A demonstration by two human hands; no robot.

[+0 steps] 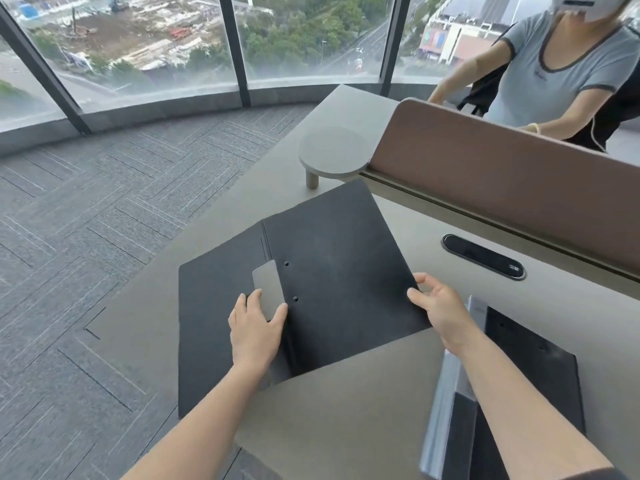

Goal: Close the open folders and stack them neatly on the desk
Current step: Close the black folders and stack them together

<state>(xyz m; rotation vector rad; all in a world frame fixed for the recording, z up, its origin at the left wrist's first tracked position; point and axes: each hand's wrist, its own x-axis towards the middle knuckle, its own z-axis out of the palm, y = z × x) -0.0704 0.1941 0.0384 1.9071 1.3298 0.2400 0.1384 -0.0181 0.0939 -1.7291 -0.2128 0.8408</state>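
A black folder (332, 251) lies open on the grey desk (433, 223), its spine running from top to bottom with a grey metal clip (268, 289) beside it. My left hand (256, 327) rests flat on the clip and spine. My right hand (440, 306) pinches the right edge of the right cover, which is slightly lifted. A second folder (533, 362), black with a pale grey-blue spine edge, lies at the right under my right forearm.
A brown divider panel (502, 188) runs along the back of the desk, with a black oval cable port (483, 256) in front of it. A small round grey shelf (332, 150) stands behind the folder. A person in a grey shirt (554, 74) stands beyond the divider. Carpet floor lies left.
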